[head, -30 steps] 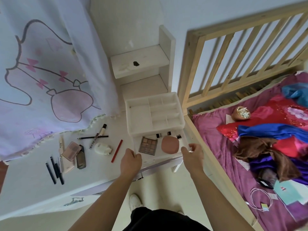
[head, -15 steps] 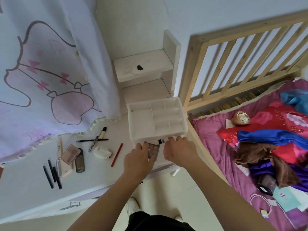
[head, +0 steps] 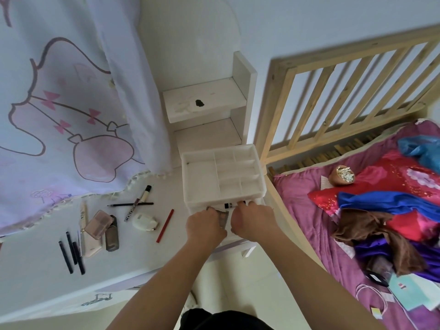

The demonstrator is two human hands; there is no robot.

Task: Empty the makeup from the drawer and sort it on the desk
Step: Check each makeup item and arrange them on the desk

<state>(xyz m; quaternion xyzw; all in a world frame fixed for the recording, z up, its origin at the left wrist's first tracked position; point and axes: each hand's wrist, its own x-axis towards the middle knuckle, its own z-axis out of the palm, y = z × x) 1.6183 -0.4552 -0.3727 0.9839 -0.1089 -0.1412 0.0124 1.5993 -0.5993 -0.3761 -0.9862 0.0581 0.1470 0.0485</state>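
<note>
Both hands are at the open drawer [head: 227, 236], centre of frame, under the white organiser [head: 222, 175], whose compartments are bare.

Left hand [head: 206, 226]: fingers curled down onto the left edge of a palette [head: 223, 216] lying in the drawer. Its grip appears clamped on the palette, though the fingertips are hidden.

Right hand [head: 252, 221]: fingers reach into the drawer just right of the palette, beside a black-labelled tube [head: 229, 206]. They are hidden behind the knuckles, so I cannot tell whether that grip holds anything.

Items lying on the worktop [head: 35, 270], lower left of frame:
- three black sticks [head: 71, 254], side by side
- a pink compact [head: 98, 223], touching a dark case [head: 112, 233]
- a white round case [head: 144, 221]
- a red pencil [head: 165, 225], nearest the drawer
- a black pencil [head: 131, 204], crossed by a marker-like tube [head: 140, 201]

A printed curtain [head: 59, 103] hangs over the worktop's far edge. A bed [head: 309, 234] with heaped cloth fills the right of frame.
</note>
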